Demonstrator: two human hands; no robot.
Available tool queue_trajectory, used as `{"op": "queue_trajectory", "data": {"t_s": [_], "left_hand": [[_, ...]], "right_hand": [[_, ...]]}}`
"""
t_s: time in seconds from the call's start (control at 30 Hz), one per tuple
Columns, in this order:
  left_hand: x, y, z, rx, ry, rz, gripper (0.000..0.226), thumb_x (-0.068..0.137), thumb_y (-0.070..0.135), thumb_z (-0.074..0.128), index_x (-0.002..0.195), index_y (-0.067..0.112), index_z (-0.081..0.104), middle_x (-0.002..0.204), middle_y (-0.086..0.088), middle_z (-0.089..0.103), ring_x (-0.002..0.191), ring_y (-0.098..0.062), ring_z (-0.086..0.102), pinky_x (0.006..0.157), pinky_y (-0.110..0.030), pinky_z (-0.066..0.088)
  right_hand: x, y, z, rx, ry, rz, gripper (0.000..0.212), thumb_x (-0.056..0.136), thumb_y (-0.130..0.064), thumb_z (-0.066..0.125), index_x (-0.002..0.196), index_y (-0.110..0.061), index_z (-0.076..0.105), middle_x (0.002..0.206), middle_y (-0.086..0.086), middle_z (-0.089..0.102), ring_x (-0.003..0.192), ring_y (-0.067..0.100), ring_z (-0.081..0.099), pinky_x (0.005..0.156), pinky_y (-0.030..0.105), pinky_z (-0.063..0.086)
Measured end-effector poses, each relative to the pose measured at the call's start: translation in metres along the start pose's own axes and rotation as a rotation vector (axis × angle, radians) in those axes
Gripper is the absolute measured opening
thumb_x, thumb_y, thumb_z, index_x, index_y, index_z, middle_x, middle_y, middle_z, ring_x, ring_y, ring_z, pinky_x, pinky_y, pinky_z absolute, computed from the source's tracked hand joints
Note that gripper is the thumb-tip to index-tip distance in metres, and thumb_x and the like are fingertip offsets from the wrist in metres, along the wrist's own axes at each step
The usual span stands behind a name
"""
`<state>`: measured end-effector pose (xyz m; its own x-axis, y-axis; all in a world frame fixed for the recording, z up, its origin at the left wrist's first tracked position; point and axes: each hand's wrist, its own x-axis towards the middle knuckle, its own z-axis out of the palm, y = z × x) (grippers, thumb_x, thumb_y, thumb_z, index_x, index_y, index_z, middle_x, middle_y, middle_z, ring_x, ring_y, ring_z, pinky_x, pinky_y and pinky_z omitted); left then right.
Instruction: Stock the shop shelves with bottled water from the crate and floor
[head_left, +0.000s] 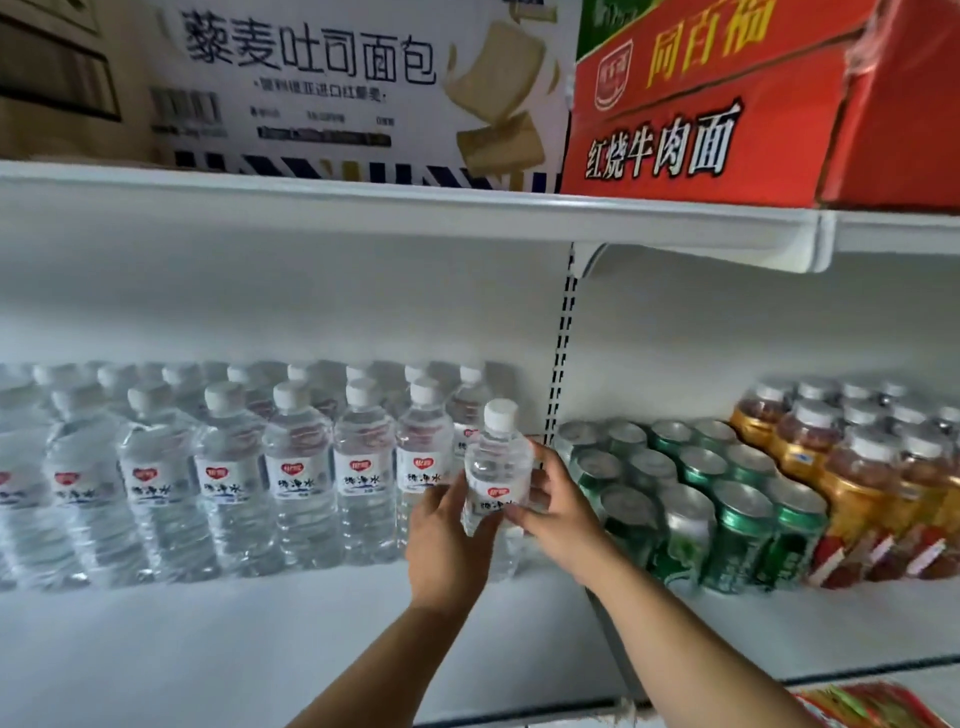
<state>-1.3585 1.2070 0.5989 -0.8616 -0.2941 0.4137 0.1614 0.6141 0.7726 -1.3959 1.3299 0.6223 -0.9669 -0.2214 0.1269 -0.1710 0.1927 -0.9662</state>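
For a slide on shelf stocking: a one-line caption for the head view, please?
Left hand and right hand hold a water bottle at the right end of the shelved bottle row, beside green cans.

clear white-capped water bottle (497, 470), upright, shelf-row end

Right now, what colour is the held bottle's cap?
White; the cap shows best in the head view.

Shelf bay layout, two levels.
On the shelf (260, 623), water bottles (218, 483) stand in rows along the left, set back from the front edge. A held bottle (498, 467) sits at the rows' right end, with the left hand (447, 540) on its left and the right hand (561, 514) on its right. Past the upright (563, 338), cans (691, 499) stand right of it, drink bottles (857, 467) further right. On the upper shelf (363, 208), bread carton (337, 78) left, noodle carton (727, 104) right, touching.
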Motion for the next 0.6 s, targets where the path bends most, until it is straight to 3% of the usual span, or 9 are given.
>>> {"op": "queue_trajectory", "data": {"t_s": [0.23, 0.47, 0.53, 0.6], "left_hand": [[0.017, 0.0, 0.01, 0.105, 0.109, -0.101, 0.044, 0.083, 0.026, 0.067, 0.125, 0.018, 0.055, 0.112, -0.005, 0.062, 0.095, -0.024, 0.063, 0.08, -0.037, 0.051], [0.021, 0.001, 0.017, 0.297, 0.161, -0.041, 0.025, 0.076, 0.013, 0.072, 0.098, 0.009, 0.06, 0.093, -0.008, 0.069, 0.067, -0.036, 0.066, 0.053, -0.038, 0.048], [0.019, -0.003, 0.022, 0.324, 0.149, -0.012, 0.033, 0.071, 0.008, 0.075, 0.101, 0.008, 0.061, 0.093, -0.009, 0.07, 0.06, -0.034, 0.066, 0.049, -0.037, 0.049], [0.017, -0.004, 0.025, 0.311, 0.15, -0.036, 0.038, 0.077, 0.011, 0.07, 0.113, 0.01, 0.058, 0.107, -0.008, 0.067, 0.071, -0.034, 0.068, 0.058, -0.042, 0.054]], "right_hand": [[0.034, 0.011, 0.001, -0.06, -0.06, 0.015, 0.07, 0.079, -0.013, 0.071, 0.136, -0.028, 0.033, 0.114, -0.008, 0.054, 0.098, 0.003, 0.056, 0.097, 0.042, 0.048], [0.05, 0.021, 0.006, -0.132, -0.008, -0.054, 0.073, 0.077, -0.017, 0.074, 0.139, -0.024, 0.035, 0.123, 0.0, 0.055, 0.107, 0.014, 0.056, 0.094, 0.026, 0.045], [0.055, 0.026, 0.007, -0.141, 0.0, -0.059, 0.074, 0.076, -0.017, 0.075, 0.138, -0.025, 0.035, 0.124, 0.002, 0.055, 0.109, 0.016, 0.057, 0.096, 0.029, 0.045], [0.057, 0.027, 0.007, -0.142, -0.006, -0.047, 0.074, 0.077, -0.017, 0.074, 0.138, -0.027, 0.034, 0.125, 0.001, 0.055, 0.111, 0.017, 0.056, 0.098, 0.034, 0.046]]}}
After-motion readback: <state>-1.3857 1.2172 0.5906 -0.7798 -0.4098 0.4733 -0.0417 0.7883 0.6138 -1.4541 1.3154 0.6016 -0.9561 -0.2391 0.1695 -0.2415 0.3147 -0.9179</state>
